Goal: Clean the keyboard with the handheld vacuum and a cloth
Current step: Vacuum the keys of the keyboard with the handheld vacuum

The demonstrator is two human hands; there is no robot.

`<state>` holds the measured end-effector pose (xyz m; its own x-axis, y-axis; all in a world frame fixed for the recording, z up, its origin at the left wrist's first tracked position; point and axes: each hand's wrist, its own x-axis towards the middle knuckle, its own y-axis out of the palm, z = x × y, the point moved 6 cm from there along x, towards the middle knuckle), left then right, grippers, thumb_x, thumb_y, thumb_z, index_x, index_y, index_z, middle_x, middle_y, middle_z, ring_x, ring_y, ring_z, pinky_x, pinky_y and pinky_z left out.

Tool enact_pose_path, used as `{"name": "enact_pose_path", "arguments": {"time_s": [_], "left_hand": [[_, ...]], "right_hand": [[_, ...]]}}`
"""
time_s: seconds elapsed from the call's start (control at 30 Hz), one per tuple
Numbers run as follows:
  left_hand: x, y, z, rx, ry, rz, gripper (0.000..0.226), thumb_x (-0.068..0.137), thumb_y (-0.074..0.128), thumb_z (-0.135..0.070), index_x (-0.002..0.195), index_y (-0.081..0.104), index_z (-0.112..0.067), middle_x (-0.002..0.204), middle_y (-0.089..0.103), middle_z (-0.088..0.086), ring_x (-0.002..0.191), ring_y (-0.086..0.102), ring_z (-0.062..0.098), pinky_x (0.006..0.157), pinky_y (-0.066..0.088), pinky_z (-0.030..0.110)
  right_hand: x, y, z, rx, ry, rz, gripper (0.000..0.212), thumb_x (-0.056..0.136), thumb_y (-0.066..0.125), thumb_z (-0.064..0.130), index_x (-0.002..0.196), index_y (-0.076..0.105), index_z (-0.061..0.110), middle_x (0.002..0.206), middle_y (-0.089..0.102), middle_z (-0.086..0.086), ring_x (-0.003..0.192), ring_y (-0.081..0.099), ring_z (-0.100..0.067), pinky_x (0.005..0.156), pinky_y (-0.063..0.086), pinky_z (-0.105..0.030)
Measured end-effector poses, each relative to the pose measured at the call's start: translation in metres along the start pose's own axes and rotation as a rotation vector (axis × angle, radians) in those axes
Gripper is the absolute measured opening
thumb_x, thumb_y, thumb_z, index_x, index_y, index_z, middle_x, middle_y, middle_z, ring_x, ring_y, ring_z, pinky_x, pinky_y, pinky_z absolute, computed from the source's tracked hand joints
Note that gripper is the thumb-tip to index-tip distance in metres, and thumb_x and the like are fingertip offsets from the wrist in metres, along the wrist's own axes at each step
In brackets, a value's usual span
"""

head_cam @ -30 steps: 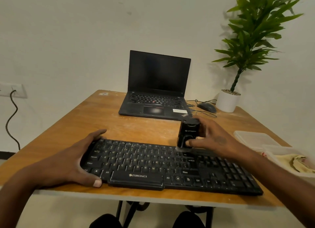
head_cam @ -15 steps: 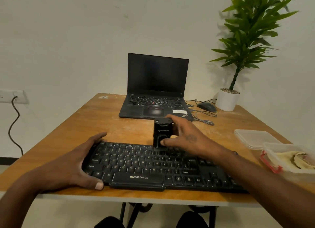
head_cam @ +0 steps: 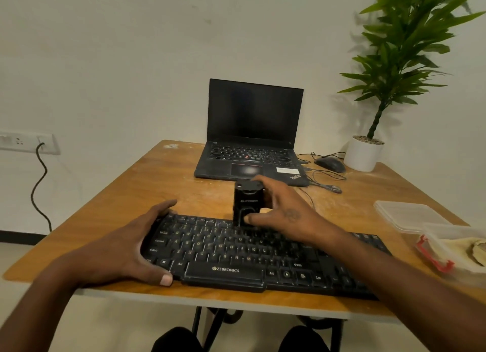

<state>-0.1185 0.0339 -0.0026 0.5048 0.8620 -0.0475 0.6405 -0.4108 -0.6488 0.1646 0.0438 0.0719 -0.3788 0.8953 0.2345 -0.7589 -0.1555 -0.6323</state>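
Head-worn view looks forward and down, close over the table [head_cam: 136, 191].

Matt black plastic keyboard [head_cam: 249, 257], worn wooden table [head_cam: 136, 194]

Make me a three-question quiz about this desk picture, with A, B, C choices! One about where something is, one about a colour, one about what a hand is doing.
1. Where is the potted plant?
A. far right corner of the table
B. beside the left hand
C. on the laptop

2. What colour is the clip on the plastic box?
A. blue
B. red
C. green

3. What is the right hand doing?
A. lying flat on the table
B. typing on the laptop
C. holding the handheld vacuum upright on the keyboard

Answers: 1 A, its white pot stands past the mouse. 2 B, the clip at the box's near end is red. 3 C, fingers wrap the black vacuum.
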Motion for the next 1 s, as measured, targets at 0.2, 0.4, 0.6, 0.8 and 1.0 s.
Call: {"name": "enact_pose_path", "arguments": {"time_s": [0.2,0.4,0.6,0.8,1.0], "left_hand": [[0.0,0.001,0.002,-0.006,0.004,-0.001,0.134,0.052,0.099,-0.062,0.147,0.005,-0.077,0.15,0.032,-0.038,0.128,0.045,-0.017,0.097,0.047,0.014],[0.003,0.001,0.005,0.001,0.01,-0.009,0.135,0.053,0.099,-0.062,0.147,0.004,-0.077,0.148,0.032,-0.04,0.125,0.044,-0.021,0.097,0.046,0.014],[0.002,0.0,0.004,0.004,0.005,0.0,0.134,0.054,0.1,-0.059,0.146,0.004,-0.078,0.149,0.032,-0.038,0.127,0.047,-0.014,0.099,0.047,0.017],[0.002,0.001,0.006,-0.002,-0.001,0.001,0.131,0.063,0.101,-0.045,0.147,0.004,-0.076,0.146,0.031,-0.041,0.126,0.046,-0.018,0.095,0.047,0.009],[0.002,0.002,0.008,0.006,-0.004,-0.012,0.135,0.059,0.1,-0.053,0.147,0.001,-0.075,0.142,0.03,-0.047,0.128,0.042,-0.021,0.099,0.043,0.01]], "right_hand": [[0.003,-0.003,0.001,0.014,0.016,0.014,0.053,0.083,0.079,0.009,0.118,0.055,0.04,0.117,0.069,0.011,0.108,0.065,0.001,0.084,0.058,-0.021],[-0.031,-0.045,-0.023,-0.041,0.141,-0.051,0.057,0.082,0.081,0.014,0.118,0.05,0.046,0.12,0.063,0.016,0.108,0.06,0.009,0.084,0.046,-0.017],[-0.003,-0.006,-0.007,-0.014,0.034,-0.011,0.054,0.083,0.079,0.013,0.128,0.056,0.031,0.123,0.067,0.011,0.114,0.062,-0.001,0.088,0.054,-0.023],[0.036,0.042,0.023,-0.024,-0.072,0.025,0.045,0.083,0.08,0.012,0.121,0.058,0.023,0.112,0.07,0.009,0.103,0.066,-0.002,0.084,0.059,-0.027],[0.013,0.006,0.001,-0.018,0.023,0.016,0.052,0.083,0.08,0.013,0.123,0.055,0.035,0.118,0.067,0.012,0.108,0.064,0.004,0.083,0.053,-0.013]]}}
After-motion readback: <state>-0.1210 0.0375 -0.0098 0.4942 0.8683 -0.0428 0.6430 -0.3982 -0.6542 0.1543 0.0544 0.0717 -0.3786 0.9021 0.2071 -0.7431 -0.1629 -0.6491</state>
